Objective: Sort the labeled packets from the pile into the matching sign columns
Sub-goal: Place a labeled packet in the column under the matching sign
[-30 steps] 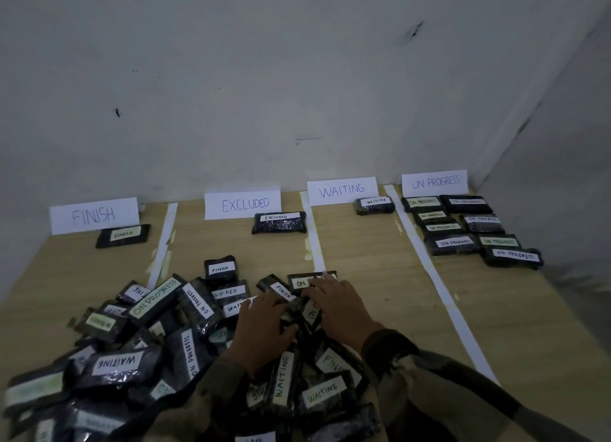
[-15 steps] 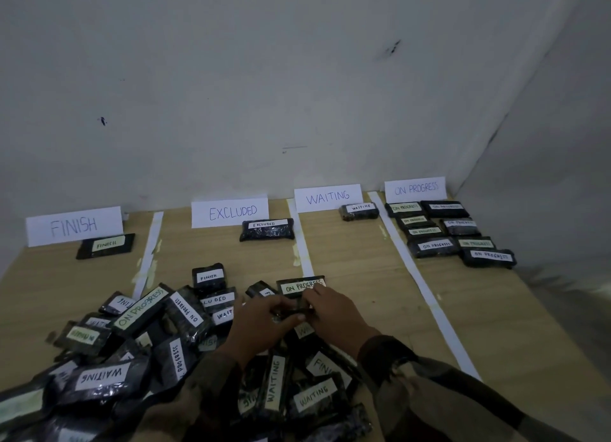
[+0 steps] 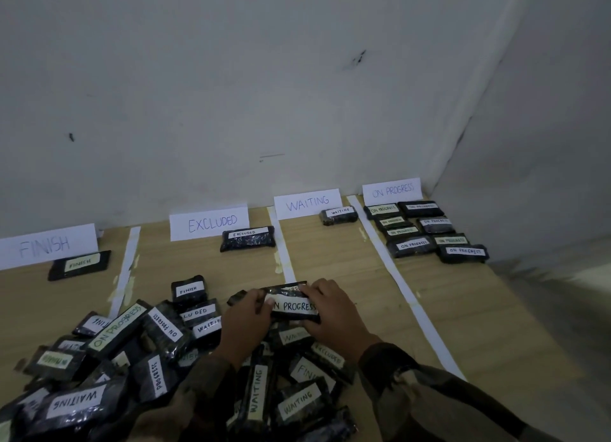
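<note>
1. At the far left of the table [image 3: 496,326], a FINISH sign [image 3: 46,246] is stood against the wall [image 3: 231,94]. 1 FINISH packet [image 3: 79,265] is laid flat just in front of it.
2. A first paper strip [image 3: 127,269] is laid to the right of that column, and its near end is covered by packets.
3. The pile [image 3: 132,342] is heaped at the near edge, with mixed labels turned every way.
4. An EXCLUDED sign [image 3: 209,223] is stood further right, with 1 EXCLUDED packet [image 3: 248,238] just beside its lower right corner.
5. The grip of the left hand [image 3: 244,322] is curled round the left end of the held ON PROGRESS packet [image 3: 294,306], over the pile's far right part.
6. The right end of that packet is pinched by the grip of the right hand [image 3: 334,312]. Another packet is partly seen behind it, and whether it is also held cannot be told.
7. A second paper strip [image 3: 281,243] is laid left of the WAITING sign [image 3: 307,203], beside which 1 WAITING packet [image 3: 339,215] is placed.
8. Between the held packet and the rightmost column, a third paper strip [image 3: 396,276] is laid.
9. Under the ON PROGRESS sign [image 3: 392,190], a cluster of sorted packets [image 3: 426,230] is set closely together.
</note>
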`<action>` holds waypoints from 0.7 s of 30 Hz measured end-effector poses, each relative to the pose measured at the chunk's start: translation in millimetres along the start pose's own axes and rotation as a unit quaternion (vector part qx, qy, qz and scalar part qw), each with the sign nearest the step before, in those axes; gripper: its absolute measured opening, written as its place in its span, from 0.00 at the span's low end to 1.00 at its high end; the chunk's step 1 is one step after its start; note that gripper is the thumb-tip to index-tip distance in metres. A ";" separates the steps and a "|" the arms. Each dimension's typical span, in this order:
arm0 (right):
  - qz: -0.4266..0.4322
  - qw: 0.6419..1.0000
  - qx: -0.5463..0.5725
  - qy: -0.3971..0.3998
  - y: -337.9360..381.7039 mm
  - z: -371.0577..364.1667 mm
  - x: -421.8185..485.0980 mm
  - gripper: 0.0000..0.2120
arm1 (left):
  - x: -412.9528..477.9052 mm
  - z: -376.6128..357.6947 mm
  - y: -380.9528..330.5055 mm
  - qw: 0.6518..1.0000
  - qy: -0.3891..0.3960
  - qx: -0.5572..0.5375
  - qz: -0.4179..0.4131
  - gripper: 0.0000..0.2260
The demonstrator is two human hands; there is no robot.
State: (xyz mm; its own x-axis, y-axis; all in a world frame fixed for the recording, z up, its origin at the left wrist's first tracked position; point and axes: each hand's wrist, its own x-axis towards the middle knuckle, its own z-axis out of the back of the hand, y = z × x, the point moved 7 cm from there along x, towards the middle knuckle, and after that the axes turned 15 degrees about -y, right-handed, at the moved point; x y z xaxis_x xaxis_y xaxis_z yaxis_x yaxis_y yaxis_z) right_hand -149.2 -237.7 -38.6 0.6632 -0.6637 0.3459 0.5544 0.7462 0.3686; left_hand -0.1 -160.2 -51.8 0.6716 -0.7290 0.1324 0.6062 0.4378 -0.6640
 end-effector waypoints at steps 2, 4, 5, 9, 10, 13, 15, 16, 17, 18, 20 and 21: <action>0.004 1.000 -0.019 -0.002 -8.4 5.7 -3.2 0.30 | 0.2 -6.6 -11.6 0.997 -0.001 0.046 -0.054 0.12; -0.007 0.999 -0.034 0.000 -22.7 12.9 -7.5 0.29 | -0.9 -14.2 -25.7 0.994 0.005 0.050 -0.102 0.20; -0.014 0.999 -0.043 -0.002 -31.5 17.0 -10.3 0.29 | -2.0 -19.3 -30.9 0.992 0.009 0.045 -0.119 0.23; -0.060 0.996 -0.065 -0.003 -75.0 35.7 -24.1 0.29 | -5.6 -43.3 -55.4 0.979 0.029 0.062 -0.190 0.27; -0.071 0.995 -0.069 -0.002 -85.7 41.5 -27.2 0.29 | -6.0 -49.6 -63.6 0.973 0.035 0.074 -0.214 0.27; -0.096 0.991 -0.092 -0.007 -117.1 61.2 -33.8 0.28 | -9.5 -70.4 -87.3 0.953 0.067 0.132 -0.266 0.27; -0.112 0.988 -0.104 -0.012 -136.9 73.3 -35.8 0.28 | -11.7 -85.4 -101.2 0.943 0.084 0.155 -0.284 0.27; -0.119 0.987 -0.111 -0.013 -147.0 78.4 -36.1 0.28 | -12.3 -93.0 -107.8 0.939 0.094 0.163 -0.288 0.27; -0.123 0.985 -0.120 -0.015 -157.4 82.4 -36.0 0.28 | -12.5 -100.1 -114.0 0.934 0.096 0.173 -0.296 0.28; -0.129 0.983 -0.127 -0.013 -168.2 85.0 -36.1 0.28 | -12.3 -107.6 -118.8 0.929 0.099 0.185 -0.305 0.28; -0.143 0.981 -0.134 -0.010 -189.9 89.5 -36.3 0.27 | -11.7 -121.7 -127.9 0.921 0.112 0.205 -0.312 0.27; -0.146 0.980 -0.138 -0.008 -199.6 91.5 -35.7 0.27 | -10.9 -128.4 -131.8 0.919 0.115 0.206 -0.315 0.27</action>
State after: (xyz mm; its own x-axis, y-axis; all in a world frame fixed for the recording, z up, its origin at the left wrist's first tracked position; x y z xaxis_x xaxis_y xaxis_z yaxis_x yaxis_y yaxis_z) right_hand -329.5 -367.7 -45.5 0.4496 -0.8495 0.2760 0.8355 0.5092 0.2066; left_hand -142.0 -277.5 -60.2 0.0530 -0.9776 0.2039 0.9857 0.0186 -0.1674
